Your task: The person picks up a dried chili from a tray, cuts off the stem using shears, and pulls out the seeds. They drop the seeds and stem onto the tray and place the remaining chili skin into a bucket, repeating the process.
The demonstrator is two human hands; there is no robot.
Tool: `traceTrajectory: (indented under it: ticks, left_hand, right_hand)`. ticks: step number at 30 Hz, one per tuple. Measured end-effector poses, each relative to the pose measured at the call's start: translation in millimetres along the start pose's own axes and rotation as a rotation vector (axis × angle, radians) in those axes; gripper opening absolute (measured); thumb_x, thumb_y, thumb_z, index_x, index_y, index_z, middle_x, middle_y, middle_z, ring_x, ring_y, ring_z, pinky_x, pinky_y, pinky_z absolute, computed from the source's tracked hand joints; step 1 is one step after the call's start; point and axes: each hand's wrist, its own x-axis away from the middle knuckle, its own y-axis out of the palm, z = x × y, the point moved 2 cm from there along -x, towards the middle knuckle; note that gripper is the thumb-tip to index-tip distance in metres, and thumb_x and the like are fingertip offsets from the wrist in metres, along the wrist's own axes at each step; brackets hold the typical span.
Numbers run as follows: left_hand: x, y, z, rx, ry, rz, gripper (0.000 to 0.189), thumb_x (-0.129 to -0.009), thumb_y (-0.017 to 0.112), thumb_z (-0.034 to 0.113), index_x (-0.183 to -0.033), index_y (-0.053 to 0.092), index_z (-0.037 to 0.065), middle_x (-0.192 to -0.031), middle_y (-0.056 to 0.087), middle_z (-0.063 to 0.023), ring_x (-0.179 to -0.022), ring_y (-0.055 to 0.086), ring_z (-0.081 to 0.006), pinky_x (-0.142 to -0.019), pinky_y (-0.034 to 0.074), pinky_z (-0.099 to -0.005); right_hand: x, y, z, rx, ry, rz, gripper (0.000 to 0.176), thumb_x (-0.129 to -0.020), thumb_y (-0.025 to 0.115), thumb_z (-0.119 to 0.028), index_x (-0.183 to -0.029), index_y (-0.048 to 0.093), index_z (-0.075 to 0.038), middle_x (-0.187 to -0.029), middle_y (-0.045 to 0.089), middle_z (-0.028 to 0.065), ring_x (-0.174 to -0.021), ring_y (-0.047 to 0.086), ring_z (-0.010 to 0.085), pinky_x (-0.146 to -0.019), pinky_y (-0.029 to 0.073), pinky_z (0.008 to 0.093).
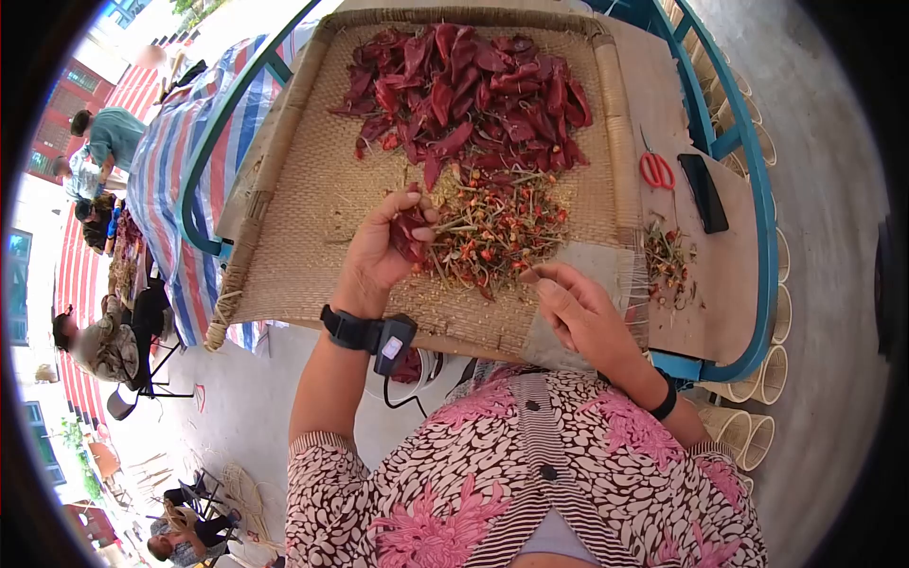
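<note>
My left hand (381, 239) is closed around a dried red chili pepper (409, 237), held over the woven tray (312, 204). To its right, my right hand (582, 312) pinches thumb and forefinger together; a small brownish bit shows at the fingertips, too small to name. Between and beyond the hands lies a pile of pepper stems and seedy cores (492, 232). A large heap of dried red peppers (464, 90) covers the far part of the tray. Loose yellow seeds are scattered across the weave.
Red-handled scissors (655, 170), a black phone (703, 194) and more stem scraps (668, 256) lie right of the tray. A blue metal frame (762, 237) surrounds the work surface. Below the tray's near edge stands a bucket (431, 364) with red peppers. Several people are at left.
</note>
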Motion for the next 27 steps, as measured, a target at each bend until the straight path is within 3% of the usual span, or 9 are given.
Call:
traceTrajectory:
  ticks: [5, 9, 10, 13, 14, 17, 21, 24, 27]
  left_hand:
    - [-25, 3, 46, -0.589, 0.189, 0.278, 0.010, -0.085, 0.059, -0.001, -0.094, 0.056, 0.002, -0.079, 0.060, -0.0082, -0.066, 0.059, -0.0156, -0.053, 0.049, -0.0235]
    - [-56, -5, 50, -1.119, 0.259, 0.491, 0.014, -0.082, 0.065, 0.003, -0.095, 0.059, -0.002, -0.075, 0.059, -0.0076, -0.059, 0.055, -0.0157, -0.050, 0.043, -0.0289]
    - [-64, -7, 49, -1.202, 0.284, 0.525, 0.016, -0.079, 0.070, 0.007, -0.088, 0.060, -0.003, -0.073, 0.060, -0.0070, -0.059, 0.054, -0.0158, -0.050, 0.040, -0.0325]
    - [-87, -8, 48, -1.630, 0.132, 0.614, 0.025, -0.075, 0.074, 0.013, -0.086, 0.059, -0.004, -0.070, 0.062, -0.0112, -0.061, 0.060, -0.0205, -0.055, 0.046, -0.0365]
    - [-106, -35, 48, -1.662, 0.197, 0.563, 0.035, -0.070, 0.079, 0.018, -0.085, 0.058, -0.006, -0.073, 0.064, -0.0167, -0.066, 0.063, -0.0265, -0.060, 0.048, -0.0390]
    - [-105, -18, 35, -1.896, 0.416, 0.564, 0.038, -0.066, 0.080, 0.019, -0.085, 0.058, -0.006, -0.074, 0.064, -0.0193, -0.070, 0.065, -0.0321, -0.062, 0.048, -0.0411]
    - [-109, -24, 34, -1.796, 0.384, 0.537, 0.038, -0.066, 0.078, 0.019, -0.086, 0.057, -0.004, -0.073, 0.063, -0.0196, -0.071, 0.064, -0.0337, -0.063, 0.048, -0.0422]
    - [-94, -21, 41, -1.669, 0.397, 0.529, 0.032, -0.069, 0.075, 0.014, -0.088, 0.056, -0.002, -0.069, 0.060, -0.0155, -0.066, 0.062, -0.0274, -0.059, 0.046, -0.0381]
    - [-64, -1, 41, -1.402, 0.541, 0.421, 0.023, -0.075, 0.069, 0.007, -0.091, 0.054, 0.001, -0.069, 0.059, -0.0093, -0.062, 0.058, -0.0166, -0.056, 0.043, -0.0311]
  right_hand:
    - [3, 0, -3, 0.000, 0.010, 0.007, 0.042, -0.099, 0.050, -0.034, -0.123, 0.051, 0.000, -0.075, 0.046, -0.0044, -0.062, 0.040, 0.0019, -0.053, 0.033, 0.0184]
    - [5, 2, -5, -0.023, 0.009, 0.023, 0.040, -0.099, 0.051, -0.033, -0.122, 0.051, 0.000, -0.076, 0.047, -0.0047, -0.062, 0.041, 0.0019, -0.052, 0.033, 0.0184]
    - [6, 2, -6, -0.030, 0.011, 0.025, 0.040, -0.099, 0.051, -0.032, -0.122, 0.051, 0.000, -0.076, 0.047, -0.0047, -0.062, 0.041, 0.0019, -0.052, 0.033, 0.0184]
    - [6, 0, -5, -0.052, 0.002, 0.028, 0.039, -0.099, 0.052, -0.031, -0.122, 0.051, 0.000, -0.075, 0.047, -0.0046, -0.062, 0.041, 0.0019, -0.052, 0.033, 0.0186]
    - [6, -1, -4, -0.060, -0.002, 0.028, 0.039, -0.099, 0.052, -0.031, -0.122, 0.051, 0.000, -0.075, 0.047, -0.0045, -0.062, 0.041, 0.0019, -0.052, 0.033, 0.0187]
    - [5, -4, -5, -0.053, -0.009, 0.034, 0.040, -0.099, 0.052, -0.032, -0.123, 0.051, 0.000, -0.073, 0.047, -0.0043, -0.060, 0.040, 0.0020, -0.051, 0.033, 0.0188]
    - [5, -6, -3, -0.054, -0.015, 0.051, 0.041, -0.099, 0.052, -0.033, -0.123, 0.051, 0.001, -0.071, 0.046, -0.0045, -0.058, 0.039, 0.0017, -0.050, 0.032, 0.0189]
    - [5, -7, 0, -0.040, -0.015, 0.072, 0.041, -0.099, 0.052, -0.033, -0.123, 0.051, 0.001, -0.071, 0.045, -0.0046, -0.057, 0.039, 0.0014, -0.049, 0.032, 0.0188]
    - [4, -7, -2, -0.049, -0.010, 0.059, 0.041, -0.099, 0.051, -0.033, -0.123, 0.051, 0.001, -0.071, 0.045, -0.0046, -0.057, 0.038, 0.0013, -0.049, 0.031, 0.0189]
